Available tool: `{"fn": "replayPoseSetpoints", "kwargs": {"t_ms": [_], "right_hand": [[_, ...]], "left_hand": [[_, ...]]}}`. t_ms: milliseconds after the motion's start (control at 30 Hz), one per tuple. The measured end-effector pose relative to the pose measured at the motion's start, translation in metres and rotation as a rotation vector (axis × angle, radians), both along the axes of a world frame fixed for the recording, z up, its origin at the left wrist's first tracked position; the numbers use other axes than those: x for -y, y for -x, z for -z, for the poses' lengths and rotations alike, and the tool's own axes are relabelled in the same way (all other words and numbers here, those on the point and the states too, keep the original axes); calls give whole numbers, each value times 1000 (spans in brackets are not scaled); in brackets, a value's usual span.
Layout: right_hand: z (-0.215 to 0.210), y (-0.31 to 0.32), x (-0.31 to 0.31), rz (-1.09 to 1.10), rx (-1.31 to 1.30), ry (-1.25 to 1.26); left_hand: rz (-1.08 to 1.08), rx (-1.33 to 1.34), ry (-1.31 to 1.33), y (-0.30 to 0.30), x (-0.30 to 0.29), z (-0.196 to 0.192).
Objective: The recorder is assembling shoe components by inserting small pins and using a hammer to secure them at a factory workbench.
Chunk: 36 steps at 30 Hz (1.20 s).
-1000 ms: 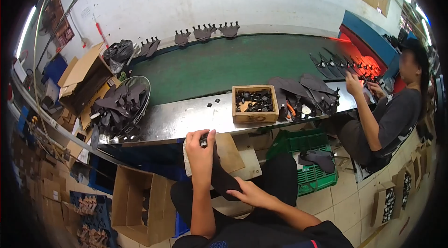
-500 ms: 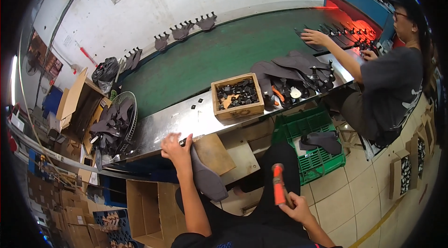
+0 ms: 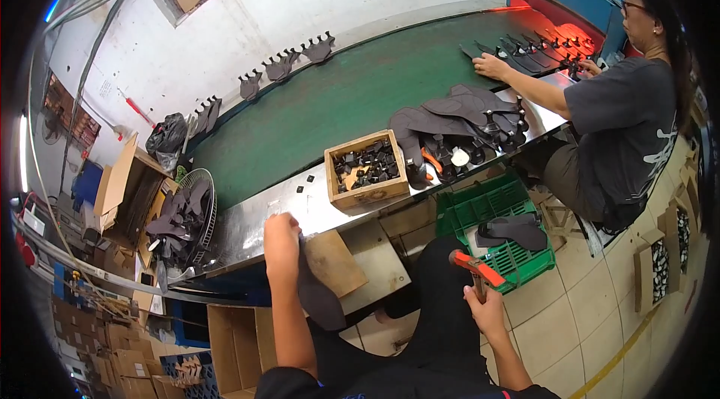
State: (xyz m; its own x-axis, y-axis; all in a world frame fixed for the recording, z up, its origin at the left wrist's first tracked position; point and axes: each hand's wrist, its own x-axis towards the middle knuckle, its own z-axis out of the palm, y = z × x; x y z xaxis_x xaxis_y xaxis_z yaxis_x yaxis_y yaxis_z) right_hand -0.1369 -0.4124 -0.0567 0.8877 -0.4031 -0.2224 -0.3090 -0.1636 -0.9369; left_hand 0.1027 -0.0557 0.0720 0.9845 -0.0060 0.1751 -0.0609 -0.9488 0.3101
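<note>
My left hand (image 3: 281, 240) is curled at the upper end of a dark grey shoe sole (image 3: 321, 301). The sole hangs down beside a tan board at the bench's front edge, and the hand hides its heel end. Above my right thigh, my right hand (image 3: 486, 310) grips a hammer (image 3: 478, 267) with a red-orange head by its handle, away from the sole.
A wooden box (image 3: 367, 170) of small black parts stands on the metal bench, beside piled soles (image 3: 442, 118). A green crate (image 3: 487, 196) sits below. At right, a co-worker (image 3: 615, 129) reaches over the green belt (image 3: 337, 91). At left is a round basket (image 3: 210, 211) of soles.
My right hand has turned the hammer and moved it slightly right. My left hand has curled its fingers and tilted the sole. The co-worker's hand has lowered toward the soles on the belt.
</note>
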Motion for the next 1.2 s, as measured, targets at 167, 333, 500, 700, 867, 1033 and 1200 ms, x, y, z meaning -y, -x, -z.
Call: {"fn": "replayPoseSetpoints", "kwargs": {"t_ms": [167, 333, 500, 700, 867, 1033, 1200], "right_hand": [[9, -4, -6, -34, 270, -243], [-29, -23, -16, -82, 191, -521], [-34, -32, -24, -103, 249, -441], [-85, -72, -23, -263, 458, -251], [-134, -90, -53, -420, 642, -377], [-170, -71, -83, -638, 508, -682], [-183, -61, -119, -632, 529, -506]], "left_hand": [[63, 202, 17, -38, 37, 16], [260, 151, 153, -124, 118, 50], [307, 134, 54, -151, 108, 70], [796, 610, 151, -18, 115, -23], [1086, 998, -258, 92, 103, -90], [1140, 1124, -290, 135, 71, -93], [1078, 1083, -287, 157, 33, -80]]}}
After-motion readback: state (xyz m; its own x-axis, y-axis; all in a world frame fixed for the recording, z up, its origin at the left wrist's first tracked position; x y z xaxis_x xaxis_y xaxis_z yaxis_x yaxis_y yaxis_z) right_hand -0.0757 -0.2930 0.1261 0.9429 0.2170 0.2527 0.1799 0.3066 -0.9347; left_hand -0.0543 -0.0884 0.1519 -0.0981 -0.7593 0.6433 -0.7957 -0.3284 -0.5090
